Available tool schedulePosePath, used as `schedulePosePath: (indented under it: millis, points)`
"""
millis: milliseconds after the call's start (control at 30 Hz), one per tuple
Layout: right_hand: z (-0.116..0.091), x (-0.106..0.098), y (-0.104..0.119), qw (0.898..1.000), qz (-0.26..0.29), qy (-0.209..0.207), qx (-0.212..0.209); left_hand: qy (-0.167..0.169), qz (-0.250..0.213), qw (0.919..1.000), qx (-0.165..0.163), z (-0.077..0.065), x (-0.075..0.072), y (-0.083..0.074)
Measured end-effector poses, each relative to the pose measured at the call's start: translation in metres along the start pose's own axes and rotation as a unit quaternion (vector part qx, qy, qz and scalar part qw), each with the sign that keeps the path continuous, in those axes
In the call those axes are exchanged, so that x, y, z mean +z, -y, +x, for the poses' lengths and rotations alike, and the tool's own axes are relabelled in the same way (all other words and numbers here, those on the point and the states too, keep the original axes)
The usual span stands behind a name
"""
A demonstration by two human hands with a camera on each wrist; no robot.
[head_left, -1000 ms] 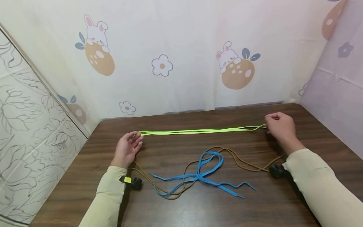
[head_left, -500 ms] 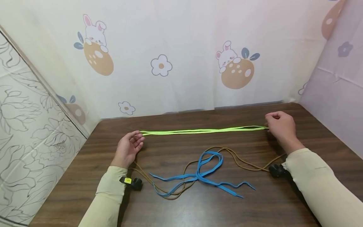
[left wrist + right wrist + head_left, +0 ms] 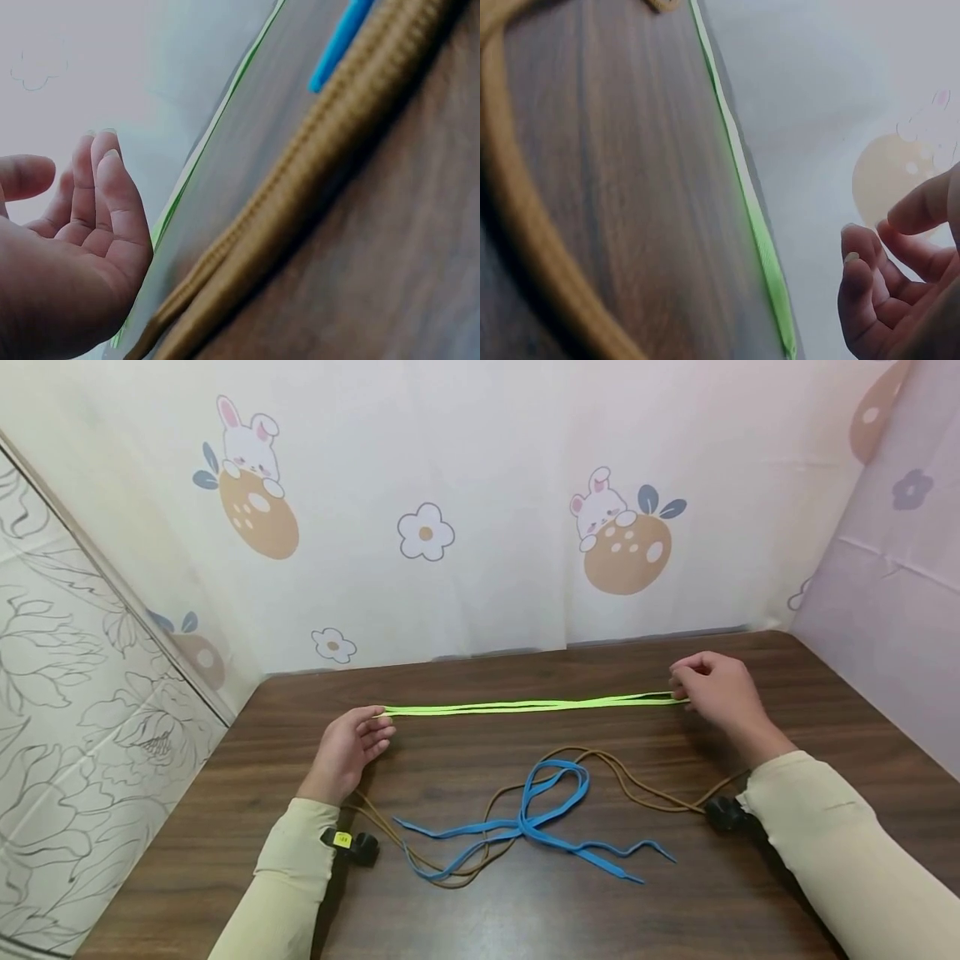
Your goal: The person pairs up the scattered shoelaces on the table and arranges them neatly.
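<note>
In the head view a neon green shoelace (image 3: 480, 707) lies doubled in a nearly straight line across the back of the table. My left hand (image 3: 347, 752) is over its left end, palm turned inward and fingers loosely bent. The left wrist view has the lace (image 3: 217, 120) passing behind that hand, the thumb apart from the fingers. At the lace's right end is my right hand (image 3: 722, 695), partly covering it. Its fingers curve loosely in the right wrist view, and the lace (image 3: 742, 176) runs to one side of them, outside their grasp.
Nearer on the wooden table (image 3: 495, 927), a looped blue shoelace (image 3: 558, 842) lies across a brown shoelace (image 3: 645, 795). The brown lace's ends reach under both forearms. A patterned wall covering (image 3: 495, 593) borders the table's back edge.
The right end of the green lace went from slightly curved to straight. Both hands have then shifted inward along the lace, the right hand more, while the lace's middle stayed in place.
</note>
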State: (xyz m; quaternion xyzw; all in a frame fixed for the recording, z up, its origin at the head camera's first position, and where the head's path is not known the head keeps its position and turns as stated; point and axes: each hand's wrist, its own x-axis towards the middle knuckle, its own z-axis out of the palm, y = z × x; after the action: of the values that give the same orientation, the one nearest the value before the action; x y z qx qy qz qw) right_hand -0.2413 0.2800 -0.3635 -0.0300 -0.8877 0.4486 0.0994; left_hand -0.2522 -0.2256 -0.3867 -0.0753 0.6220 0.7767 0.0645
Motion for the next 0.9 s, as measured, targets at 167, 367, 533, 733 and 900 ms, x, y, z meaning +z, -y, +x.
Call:
schedulePosePath:
  millis: [167, 367, 533, 733, 900]
  points:
    - [-0.003, 0.003, 0.010, 1.000, -0.020, 0.013, -0.018, 0.010, 0.031, 0.9993, 0.019, -0.001, 0.003, 0.001]
    - [-0.006, 0.006, 0.021, 0.999, -0.022, 0.030, -0.033, 0.021, 0.054, 0.9977, 0.036, -0.004, 0.009, 0.001]
    - [-0.010, 0.011, 0.031, 0.997, -0.020, 0.055, -0.045, 0.028, 0.063, 0.9969, 0.037, -0.006, 0.013, 0.000]
    - [-0.015, 0.016, 0.045, 0.990, -0.049, 0.109, -0.079, 0.031, 0.066, 0.9966, 0.038, -0.007, 0.015, 0.000]
    - [-0.019, 0.022, 0.053, 0.978, -0.080, 0.159, -0.109, 0.046, 0.058, 0.9966, 0.035, -0.006, 0.019, 0.000]
